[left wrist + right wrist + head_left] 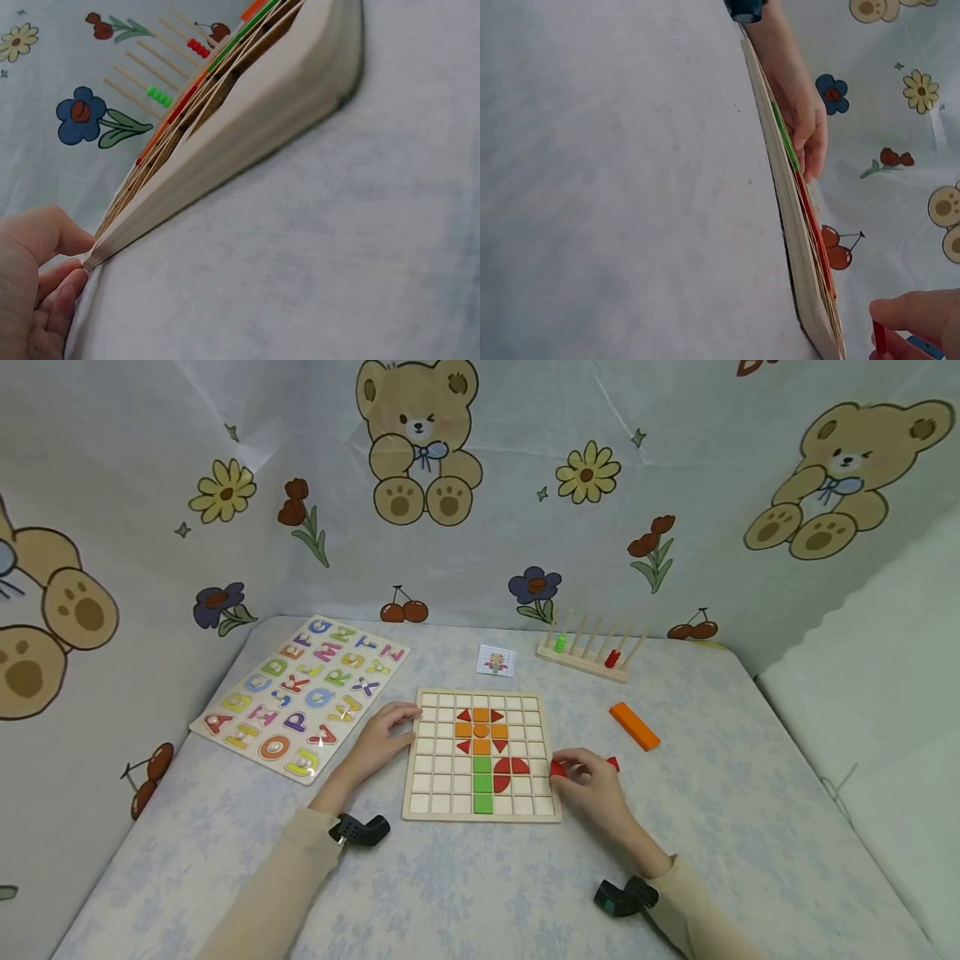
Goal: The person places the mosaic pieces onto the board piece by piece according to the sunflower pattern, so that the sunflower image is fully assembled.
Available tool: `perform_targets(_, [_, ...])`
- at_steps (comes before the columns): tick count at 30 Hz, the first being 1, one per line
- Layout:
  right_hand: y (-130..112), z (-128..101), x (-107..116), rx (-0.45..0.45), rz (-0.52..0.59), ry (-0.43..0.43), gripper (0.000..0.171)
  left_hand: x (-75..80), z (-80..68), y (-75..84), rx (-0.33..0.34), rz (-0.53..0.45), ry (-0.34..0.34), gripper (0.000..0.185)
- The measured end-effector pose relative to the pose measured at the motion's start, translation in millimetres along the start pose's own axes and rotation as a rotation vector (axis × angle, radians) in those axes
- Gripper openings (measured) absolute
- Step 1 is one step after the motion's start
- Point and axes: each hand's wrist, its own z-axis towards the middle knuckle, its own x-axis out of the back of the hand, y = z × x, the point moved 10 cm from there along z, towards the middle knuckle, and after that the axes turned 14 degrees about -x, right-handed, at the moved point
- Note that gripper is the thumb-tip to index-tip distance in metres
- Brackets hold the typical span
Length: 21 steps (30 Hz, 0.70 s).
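Observation:
A wooden grid board (442, 786) lies on the table, with orange, red and green flat tiles set in its squares. At the board's left edge is my left hand (382, 737); its thumb and fingers grip the rim, as the left wrist view shows. My right hand (597, 787) pinches a small red tile (557, 769) between thumb and fingers, close beside the board's right edge. That tile (880, 337) appears edge-on in the right wrist view, its exact shape hidden. Another red piece (613, 764) shows partly behind the right hand.
A small pattern card (484, 668) lies beyond the board. Behind to the right stands a wooden peg rack (577, 665) with green and red beads. An orange block (634, 727) lies at the right, an alphabet puzzle board (258, 689) at the left. Printed cloth walls stand around the table.

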Motion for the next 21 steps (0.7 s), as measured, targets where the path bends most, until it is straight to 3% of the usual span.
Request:
perform_targets(5, [-30.9,6.2,-31.6,0.013,0.017,-0.114,0.028,-0.6,0.8,-1.6,-0.004,0.001,0.004,0.038])
perform_targets(13, [-68.5,16.5,-101.6,0.056,-0.017,-0.304,0.027,0.1,-0.8,-1.5,0.015,0.002,0.008,0.038])
perform_targets(16, [-73.4,22.5,-117.9,0.050,-0.036,-0.315,0.029,0.7,-0.8,-0.4,0.008,0.007,0.008,0.038])
perform_targets(21, [-76.9,28.8,-127.0,0.053,-0.038,-0.311,0.032,1.5,0.4,1.7,-0.009,0.002,0.009,0.038])
